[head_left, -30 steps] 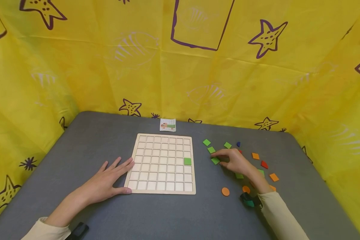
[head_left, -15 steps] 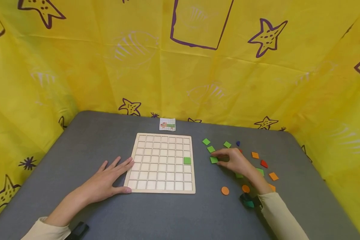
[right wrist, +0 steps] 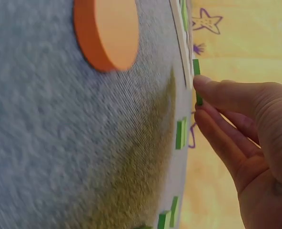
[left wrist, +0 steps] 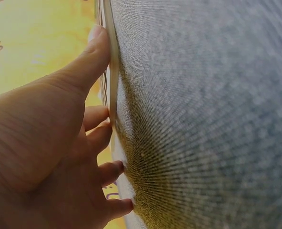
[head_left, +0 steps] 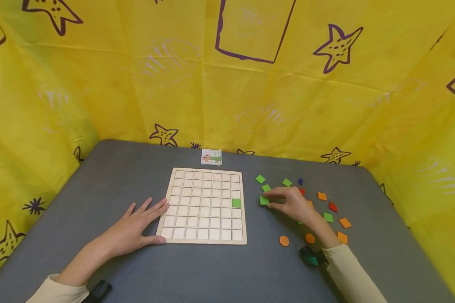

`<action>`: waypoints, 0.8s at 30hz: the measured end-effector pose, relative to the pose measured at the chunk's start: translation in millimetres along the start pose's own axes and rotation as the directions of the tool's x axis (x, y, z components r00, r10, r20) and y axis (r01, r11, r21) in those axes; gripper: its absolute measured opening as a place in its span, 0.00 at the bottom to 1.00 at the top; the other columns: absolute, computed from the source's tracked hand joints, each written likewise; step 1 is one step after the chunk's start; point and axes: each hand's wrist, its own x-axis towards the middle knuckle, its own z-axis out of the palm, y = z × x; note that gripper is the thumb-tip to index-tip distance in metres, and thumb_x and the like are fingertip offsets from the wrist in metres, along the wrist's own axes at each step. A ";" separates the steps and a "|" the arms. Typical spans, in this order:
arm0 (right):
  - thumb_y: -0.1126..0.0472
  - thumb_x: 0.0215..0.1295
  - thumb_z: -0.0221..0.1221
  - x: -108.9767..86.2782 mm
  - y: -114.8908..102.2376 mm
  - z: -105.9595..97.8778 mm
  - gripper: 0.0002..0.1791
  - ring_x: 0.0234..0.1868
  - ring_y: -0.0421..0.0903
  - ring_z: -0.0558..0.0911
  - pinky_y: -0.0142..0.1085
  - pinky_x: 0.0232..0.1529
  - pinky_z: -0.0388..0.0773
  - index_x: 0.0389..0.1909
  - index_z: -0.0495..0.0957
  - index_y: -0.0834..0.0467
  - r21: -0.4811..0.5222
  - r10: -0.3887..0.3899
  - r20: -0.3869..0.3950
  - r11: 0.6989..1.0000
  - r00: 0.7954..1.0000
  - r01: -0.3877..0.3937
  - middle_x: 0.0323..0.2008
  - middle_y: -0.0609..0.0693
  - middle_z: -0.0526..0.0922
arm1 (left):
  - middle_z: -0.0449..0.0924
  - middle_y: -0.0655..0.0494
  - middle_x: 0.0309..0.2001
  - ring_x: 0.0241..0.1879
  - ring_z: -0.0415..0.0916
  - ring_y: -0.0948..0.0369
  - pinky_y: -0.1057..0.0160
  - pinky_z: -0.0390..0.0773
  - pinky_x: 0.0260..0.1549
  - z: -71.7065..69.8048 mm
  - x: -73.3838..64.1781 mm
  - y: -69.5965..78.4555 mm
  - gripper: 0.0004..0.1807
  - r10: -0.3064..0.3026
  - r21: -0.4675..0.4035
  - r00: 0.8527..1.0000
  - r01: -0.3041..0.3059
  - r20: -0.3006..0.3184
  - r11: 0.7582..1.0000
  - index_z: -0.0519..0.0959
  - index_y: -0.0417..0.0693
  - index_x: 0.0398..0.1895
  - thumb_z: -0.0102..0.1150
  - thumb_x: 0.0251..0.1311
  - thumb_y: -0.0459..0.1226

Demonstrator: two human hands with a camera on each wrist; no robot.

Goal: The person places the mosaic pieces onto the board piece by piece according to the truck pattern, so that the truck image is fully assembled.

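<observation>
Head: card [head_left: 211, 157] lies beyond board [head_left: 204, 201].

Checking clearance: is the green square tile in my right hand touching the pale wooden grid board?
Apart: the head view shows grey table between tile and board.

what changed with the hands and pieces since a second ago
The right hand has pinched a loose green square, lifted it off the table and moved left with it, toward the board. The left hand stays at the board's left edge, and the placed green square stays in its cell.
</observation>
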 end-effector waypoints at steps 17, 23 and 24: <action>0.69 0.52 0.72 5.5 -17.4 13.8 0.18 0.43 0.45 0.86 0.38 0.45 0.83 0.46 0.86 0.60 -0.003 0.009 0.019 1.000 1.000 -0.009 0.42 0.50 0.88 | 0.55 0.50 0.76 0.73 0.44 0.36 0.28 0.40 0.62 1.8 -0.3 1.0 0.53 0.019 0.007 1.000 -0.019 -0.006 1.000 0.59 0.51 0.76 0.60 0.50 0.67; 0.67 0.55 0.71 12.0 -24.6 22.7 0.17 0.44 0.45 0.86 0.37 0.46 0.82 0.48 0.85 0.61 0.001 -0.005 0.048 1.000 0.999 0.005 0.44 0.50 0.87 | 0.55 0.49 0.76 0.73 0.44 0.35 0.27 0.40 0.62 -0.1 -1.5 0.9 0.53 0.017 0.005 1.000 -0.017 -0.001 1.000 0.59 0.50 0.76 0.61 0.50 0.66; 0.67 0.55 0.71 13.3 -25.9 23.8 0.17 0.44 0.45 0.86 0.37 0.46 0.82 0.48 0.85 0.61 0.003 -0.011 0.051 1.000 0.999 0.011 0.44 0.50 0.87 | 0.55 0.49 0.76 0.73 0.44 0.35 0.27 0.40 0.62 -0.8 -1.5 1.0 0.53 0.017 0.004 1.000 -0.017 0.002 1.000 0.59 0.50 0.76 0.61 0.50 0.66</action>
